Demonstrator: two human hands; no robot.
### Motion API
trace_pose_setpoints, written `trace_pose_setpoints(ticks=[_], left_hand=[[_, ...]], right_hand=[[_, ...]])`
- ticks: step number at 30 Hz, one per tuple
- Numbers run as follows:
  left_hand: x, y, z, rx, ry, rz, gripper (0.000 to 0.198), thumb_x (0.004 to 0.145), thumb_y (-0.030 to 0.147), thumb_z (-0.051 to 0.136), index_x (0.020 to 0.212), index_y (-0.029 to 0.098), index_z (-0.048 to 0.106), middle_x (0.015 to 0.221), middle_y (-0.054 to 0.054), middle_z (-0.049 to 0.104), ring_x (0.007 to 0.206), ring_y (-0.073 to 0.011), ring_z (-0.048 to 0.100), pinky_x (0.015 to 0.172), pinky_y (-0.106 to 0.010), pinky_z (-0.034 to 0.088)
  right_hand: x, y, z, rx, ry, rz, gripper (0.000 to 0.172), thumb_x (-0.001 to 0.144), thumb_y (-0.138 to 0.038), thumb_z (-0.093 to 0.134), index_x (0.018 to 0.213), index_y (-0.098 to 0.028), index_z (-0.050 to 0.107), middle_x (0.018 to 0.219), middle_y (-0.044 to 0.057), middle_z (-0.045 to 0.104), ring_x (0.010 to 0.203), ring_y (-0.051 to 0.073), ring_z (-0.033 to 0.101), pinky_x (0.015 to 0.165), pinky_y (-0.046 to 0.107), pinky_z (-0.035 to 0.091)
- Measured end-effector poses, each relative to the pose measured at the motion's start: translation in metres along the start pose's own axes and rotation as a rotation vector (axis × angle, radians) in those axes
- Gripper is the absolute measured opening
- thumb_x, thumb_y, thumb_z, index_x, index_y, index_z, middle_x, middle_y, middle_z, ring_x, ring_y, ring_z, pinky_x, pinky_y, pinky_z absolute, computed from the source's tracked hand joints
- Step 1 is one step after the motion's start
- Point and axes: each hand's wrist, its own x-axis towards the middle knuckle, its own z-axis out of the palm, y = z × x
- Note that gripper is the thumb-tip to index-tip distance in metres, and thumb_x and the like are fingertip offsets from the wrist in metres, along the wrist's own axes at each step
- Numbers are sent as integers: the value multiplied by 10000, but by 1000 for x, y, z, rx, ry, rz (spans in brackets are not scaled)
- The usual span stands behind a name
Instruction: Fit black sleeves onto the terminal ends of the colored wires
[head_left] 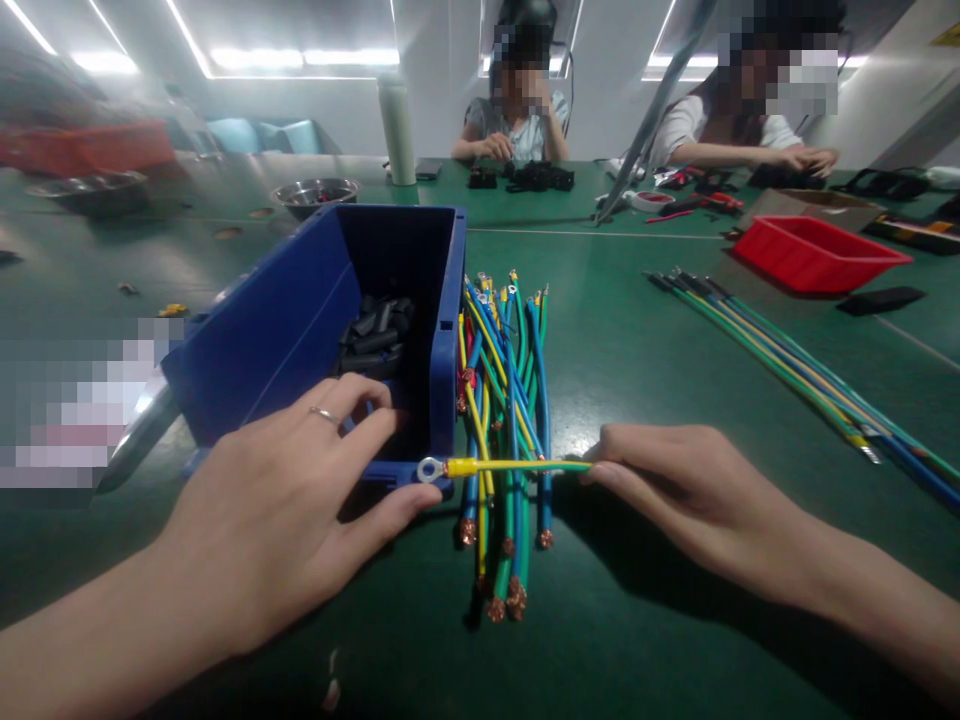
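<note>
My right hand point(690, 490) pinches a yellow-green wire point(525, 465) by its right end, between thumb and fingers. The wire lies level and ends on the left in a yellow-sleeved ring terminal point(430, 469), just above my left thumb. My left hand point(300, 500) reaches over the front lip of a blue bin point(277, 300), its fingers bent inside and its thumb apart. Short black sleeves point(375, 335) lie in the bin beyond those fingertips. Under the held wire is a pile of blue, green and yellow wires point(514, 400), several with bare copper ends toward me.
More wires point(780, 370) lie slantwise on the green table point(637, 340) at right, near a red tray point(821, 255). Metal bowls point(315, 195) and a pale bottle point(396, 130) stand behind the bin. Two people sit across the table, their hands near black parts.
</note>
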Motion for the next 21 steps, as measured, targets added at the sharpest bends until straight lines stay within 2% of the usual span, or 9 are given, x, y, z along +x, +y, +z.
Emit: trace_pose_setpoints(ticks=[7, 12, 16, 19, 21], left_hand=[[-1, -1, -1, -16, 19, 67, 516, 1055, 447, 230, 937, 127, 617, 946, -142, 645, 731, -278, 677, 542, -392, 550], [3, -3, -2, -71, -11, 100, 527, 1064, 438, 210, 882, 144, 608, 804, -100, 670, 648, -255, 671, 513, -363, 505], [2, -5, -1, -161, -37, 96, 462, 1064, 432, 253, 821, 186, 559, 691, -44, 637, 581, -234, 655, 483, -340, 469], [-1, -7, 1, -165, -40, 117, 402, 1061, 436, 285, 892, 186, 551, 725, -42, 656, 600, -234, 664, 498, -334, 475], [-4, -8, 3, -170, 4, 117, 370, 1058, 447, 305, 979, 179, 547, 804, -59, 688, 661, -239, 688, 546, -336, 506]], right_hand=[[-2, 1, 0, 3, -41, 30, 323, 1027, -319, 430, 743, -197, 526, 602, -49, 483, 495, 68, 443, 500, 196, 337], [-3, 0, -1, 9, -65, 49, 348, 1028, -326, 418, 719, -198, 518, 584, -46, 473, 485, 74, 434, 495, 210, 323], [-3, 2, 0, -4, -66, 41, 313, 1023, -316, 429, 752, -199, 530, 602, -42, 492, 498, 79, 441, 505, 216, 323], [-3, 2, 1, 4, -66, 19, 274, 1023, -290, 435, 784, -202, 536, 624, -42, 511, 507, 76, 445, 513, 213, 325], [-4, 1, 1, 2, -64, 7, 251, 1026, -282, 434, 812, -204, 541, 644, -42, 524, 519, 74, 450, 521, 212, 327]])
